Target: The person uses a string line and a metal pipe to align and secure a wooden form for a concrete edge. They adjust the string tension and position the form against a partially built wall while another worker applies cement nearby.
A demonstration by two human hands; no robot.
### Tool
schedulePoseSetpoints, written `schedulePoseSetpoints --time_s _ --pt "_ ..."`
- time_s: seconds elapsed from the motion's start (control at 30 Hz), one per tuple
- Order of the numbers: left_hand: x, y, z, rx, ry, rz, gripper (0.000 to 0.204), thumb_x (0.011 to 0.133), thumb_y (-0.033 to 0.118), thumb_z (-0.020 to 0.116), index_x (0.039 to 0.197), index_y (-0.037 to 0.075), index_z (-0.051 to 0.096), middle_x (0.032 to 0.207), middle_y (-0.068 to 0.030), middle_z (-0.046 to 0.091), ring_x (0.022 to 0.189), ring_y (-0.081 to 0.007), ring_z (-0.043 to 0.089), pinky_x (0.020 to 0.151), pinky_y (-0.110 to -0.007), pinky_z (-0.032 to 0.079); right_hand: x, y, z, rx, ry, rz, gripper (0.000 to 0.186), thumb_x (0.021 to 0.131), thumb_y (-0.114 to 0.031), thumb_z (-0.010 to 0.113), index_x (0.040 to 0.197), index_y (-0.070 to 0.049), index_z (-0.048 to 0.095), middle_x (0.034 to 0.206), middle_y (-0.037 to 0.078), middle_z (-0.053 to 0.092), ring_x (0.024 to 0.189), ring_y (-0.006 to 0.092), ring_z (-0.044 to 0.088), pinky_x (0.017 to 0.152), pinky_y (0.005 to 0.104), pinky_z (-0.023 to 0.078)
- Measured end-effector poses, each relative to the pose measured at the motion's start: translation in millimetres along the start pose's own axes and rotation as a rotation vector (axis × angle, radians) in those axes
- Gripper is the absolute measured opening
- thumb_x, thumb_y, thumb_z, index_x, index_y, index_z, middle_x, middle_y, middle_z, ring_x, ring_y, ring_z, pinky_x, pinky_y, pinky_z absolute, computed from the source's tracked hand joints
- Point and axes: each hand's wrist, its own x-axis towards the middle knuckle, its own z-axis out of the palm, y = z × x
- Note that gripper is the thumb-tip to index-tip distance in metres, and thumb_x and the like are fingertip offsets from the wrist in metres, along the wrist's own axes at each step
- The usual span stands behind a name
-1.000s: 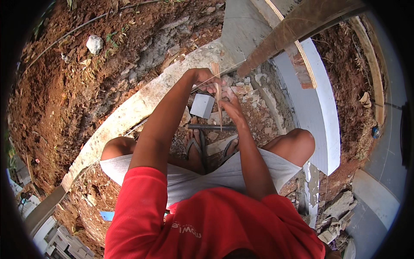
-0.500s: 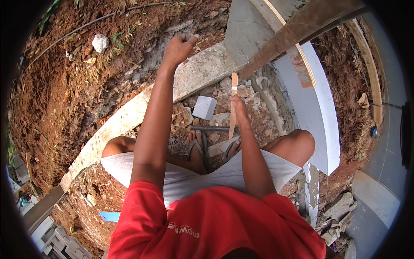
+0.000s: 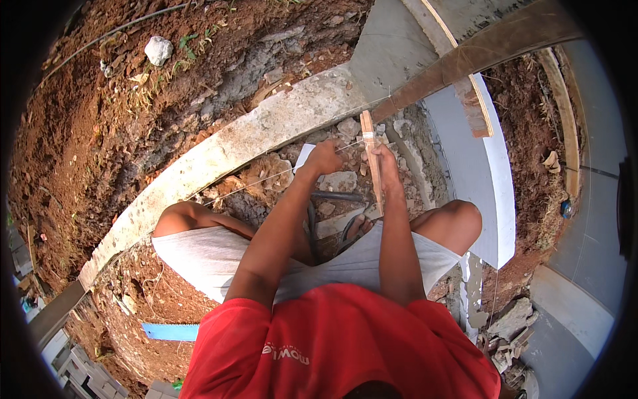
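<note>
Rubbly ground, arms outstretched, hands close together, right gripping stake

Left of the wooden stake, the left hand and string obstruct passage; beyond its top, a brown plank does. Right of it, past the right hand, room opens above rubble.

- Looks like an outdoor building site in daylight.
- Has bare reddish-brown earth, dotted with weeds and a pale stone.
- Includes a rough concrete beam running beside broken rubble.
- Shows a long brown board slanting across a pale, smooth slab at the right.
- Offers further signs in a blue toothed saw blade on the soil and heaped broken chunks at lower right.
</note>
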Motion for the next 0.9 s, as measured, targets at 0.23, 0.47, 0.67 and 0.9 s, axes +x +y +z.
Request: schedulePoseSetpoints --time_s 0.23,0.47,0.67,0.9 --pt "27 -3 -24 -0.538 -0.256 -0.273 0.018 0.092 0.024 0.073 0.093 0.007 0.076 0.077 0.0003 0.068 0.063 -0.0093 0.052 0.059 -0.027 0.043 -28 -11 -16 -0.140 -0.113 -0.106 0.039 0.089 -0.004 0.058 0.126 0.005 0.067 0.092 0.009 0.071 0.080 0.0154 0.066 0.075 0.0263 0.051" --pt "39 -24 -38 -0.579 -0.318 -0.325 0.008 0.084 0.017 0.074 0.085 0.010 0.073 0.079 0.0029 0.065 0.074 -0.0100 0.052 0.071 -0.025 0.042 -28 -10 -46 -0.792 -0.021 0.105 0.015 0.067 -0.010 0.061 0.077 0.000 0.068 0.076 0.008 0.067 0.075 0.0201 0.065 0.071 0.0323 0.049" --pt "46 -34 -31 -0.509 -0.171 -0.298 0.007 0.083 0.016 0.072 0.084 0.009 0.075 0.079 0.0009 0.069 0.077 -0.0113 0.055 0.072 -0.029 0.045 -26 9 -72 -0.888 0.388 0.117 0.019 0.060 -0.020 0.067 0.068 -0.002 0.067 0.068 0.014 0.064 0.069 0.0279 0.065 0.066 0.0387 0.048" --pt "48 -40 -9 -0.442 0.216 -0.176 0.017 0.078 0.017 0.072 0.088 0.006 0.079 0.085 -0.0100 0.075 0.079 -0.0219 0.068 0.077 -0.036 0.053 -32 14 -94 -1.046 0.208 0.129 0.025 0.059 -0.026 0.073 0.070 -0.003 0.071 0.071 0.014 0.069 0.068 0.0262 0.064 0.065 0.0392 0.048"
